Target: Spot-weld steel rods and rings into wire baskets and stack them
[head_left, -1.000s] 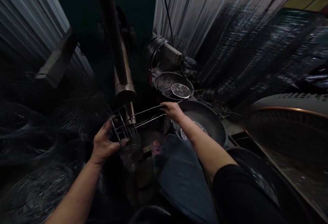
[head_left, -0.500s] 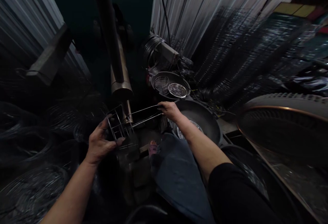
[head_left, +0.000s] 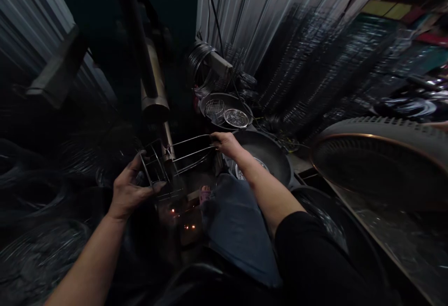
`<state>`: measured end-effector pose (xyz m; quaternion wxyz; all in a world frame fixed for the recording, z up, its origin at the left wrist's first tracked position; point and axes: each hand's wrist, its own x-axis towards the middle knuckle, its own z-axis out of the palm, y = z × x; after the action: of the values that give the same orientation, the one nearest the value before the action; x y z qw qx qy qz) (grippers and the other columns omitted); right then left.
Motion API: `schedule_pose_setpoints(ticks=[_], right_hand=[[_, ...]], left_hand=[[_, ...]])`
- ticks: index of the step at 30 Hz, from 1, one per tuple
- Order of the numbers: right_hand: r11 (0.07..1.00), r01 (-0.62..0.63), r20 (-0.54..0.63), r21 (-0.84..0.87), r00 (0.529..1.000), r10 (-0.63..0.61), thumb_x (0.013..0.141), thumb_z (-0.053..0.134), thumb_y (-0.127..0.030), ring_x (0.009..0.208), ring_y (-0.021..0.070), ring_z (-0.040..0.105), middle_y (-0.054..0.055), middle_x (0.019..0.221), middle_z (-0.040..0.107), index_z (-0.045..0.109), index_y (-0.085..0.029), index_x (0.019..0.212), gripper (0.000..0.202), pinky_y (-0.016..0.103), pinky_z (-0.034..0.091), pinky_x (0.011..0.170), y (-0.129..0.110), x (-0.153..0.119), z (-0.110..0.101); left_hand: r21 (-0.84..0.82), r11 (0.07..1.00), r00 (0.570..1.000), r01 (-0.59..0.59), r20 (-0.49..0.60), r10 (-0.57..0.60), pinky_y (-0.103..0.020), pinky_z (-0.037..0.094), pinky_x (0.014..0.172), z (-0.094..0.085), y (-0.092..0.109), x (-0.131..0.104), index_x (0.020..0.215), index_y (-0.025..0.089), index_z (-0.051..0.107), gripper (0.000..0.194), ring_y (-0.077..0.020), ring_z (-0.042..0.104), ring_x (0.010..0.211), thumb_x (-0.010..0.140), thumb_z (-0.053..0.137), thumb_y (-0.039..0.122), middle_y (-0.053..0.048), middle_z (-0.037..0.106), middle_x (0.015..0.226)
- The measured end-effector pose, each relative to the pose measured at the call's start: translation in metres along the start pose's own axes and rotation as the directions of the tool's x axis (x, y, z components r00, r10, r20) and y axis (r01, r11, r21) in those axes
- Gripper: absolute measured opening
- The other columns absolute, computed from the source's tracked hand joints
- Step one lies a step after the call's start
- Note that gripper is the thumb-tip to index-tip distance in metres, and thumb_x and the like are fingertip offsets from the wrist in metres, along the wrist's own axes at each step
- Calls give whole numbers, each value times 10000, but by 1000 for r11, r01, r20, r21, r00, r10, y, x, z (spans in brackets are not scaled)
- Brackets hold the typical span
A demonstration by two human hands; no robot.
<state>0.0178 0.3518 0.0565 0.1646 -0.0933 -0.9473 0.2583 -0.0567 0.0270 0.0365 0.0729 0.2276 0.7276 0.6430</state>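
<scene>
A wire frame (head_left: 158, 165) of thin metal rods spans between my two hands. My left hand (head_left: 130, 185) grips its left end, thumb below and fingers above. The right end, made of long curved rods, is pinched in my right hand (head_left: 226, 143). Between the hands, the frame meets the narrow metal tip (head_left: 167, 143) of a machine with a thick cylinder (head_left: 155, 105) above it. Small orange sparks (head_left: 189, 227) glow below the frame.
Right of my right hand stands a dark basin (head_left: 275, 154) with a round metal piece in it. Behind is another basin (head_left: 224, 96) holding wire pieces. Wire coils (head_left: 199, 65) lie beyond, a large fan (head_left: 378, 161) is at right, and a foot shows below.
Sparks have appeared below the wire frame. The view has shifted, so most things sit slightly further left and up. Both hands still hold the frame, whose long rods look turned.
</scene>
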Motion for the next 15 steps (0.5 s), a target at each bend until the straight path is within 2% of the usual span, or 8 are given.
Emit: schedule_pose_setpoints(ticks=[3, 5, 6, 8, 9, 11, 13, 15], right_hand=[[994, -43, -25, 97, 999, 46, 632, 681, -53, 923, 222, 658, 45, 948, 729, 716, -185, 998, 390, 323, 482, 874, -4, -25, -10], [976, -101, -129, 191, 983, 127, 639, 692, -118, 941, 227, 653, 51, 982, 725, 715, -189, 1000, 369, 348, 480, 899, -5, -55, -13], [957, -145, -199, 250, 960, 198, 656, 689, -167, 937, 229, 652, 59, 989, 723, 714, -187, 1000, 345, 363, 483, 900, -5, -72, -11], [885, -252, -284, 391, 882, 377, 692, 660, -259, 905, 235, 654, 76, 972, 722, 712, -172, 979, 304, 391, 499, 875, -9, -112, -1], [836, -306, -259, 456, 852, 454, 704, 641, -289, 880, 238, 657, 84, 942, 722, 713, -159, 955, 292, 400, 509, 854, -13, -132, 8], [761, -398, -59, 512, 868, 493, 698, 636, -321, 843, 247, 661, 92, 880, 721, 714, -142, 897, 279, 412, 520, 825, -28, -170, 31], [781, -412, 202, 469, 911, 359, 625, 720, -343, 928, 277, 651, 101, 961, 714, 712, -155, 956, 381, 436, 499, 877, -52, -200, 57], [839, -324, 358, 437, 918, 169, 490, 835, -351, 1103, 310, 581, 122, 1173, 652, 662, -187, 1122, 676, 453, 434, 975, -81, -219, 81]], left_hand=[[-11, 998, 998, 67, 2, -67, -447, 378, 1086, -6, -2, -28, 1354, 225, 488, 1012, -310, 519, 1223, 433, 896, 323, -92, 546, 1350], [6, 979, 978, 204, -37, -204, -444, 409, 1063, -12, -4, -54, 1326, 232, 517, 1001, -302, 560, 1173, 405, 902, 314, -78, 599, 1281], [-3, 954, 951, 299, -78, -298, -438, 437, 1038, -15, -5, -67, 1295, 219, 544, 966, -296, 592, 1125, 402, 901, 307, -77, 638, 1213], [-113, 861, 847, 496, -157, -509, -427, 506, 949, -20, -8, -90, 1185, 156, 607, 821, -286, 653, 990, 427, 888, 296, -87, 697, 1029], [-211, 792, 780, 573, -157, -606, -428, 535, 893, -22, -10, -100, 1126, 126, 621, 718, -283, 671, 925, 473, 866, 299, -95, 703, 949], [-394, 624, 651, 675, -80, -755, -433, 568, 779, -23, -13, -114, 1072, 102, 611, 525, -278, 687, 829, 626, 767, 331, -113, 694, 869], [-489, 457, 547, 743, 51, -836, -425, 573, 708, -21, -15, -120, 1127, 92, 570, 450, -276, 693, 799, 774, 617, 368, -145, 683, 883], [-504, 325, 451, 800, 148, -880, -415, 570, 692, -15, -15, -123, 1192, 40, 520, 547, -287, 694, 801, 843, 504, 461, -200, 671, 910]])
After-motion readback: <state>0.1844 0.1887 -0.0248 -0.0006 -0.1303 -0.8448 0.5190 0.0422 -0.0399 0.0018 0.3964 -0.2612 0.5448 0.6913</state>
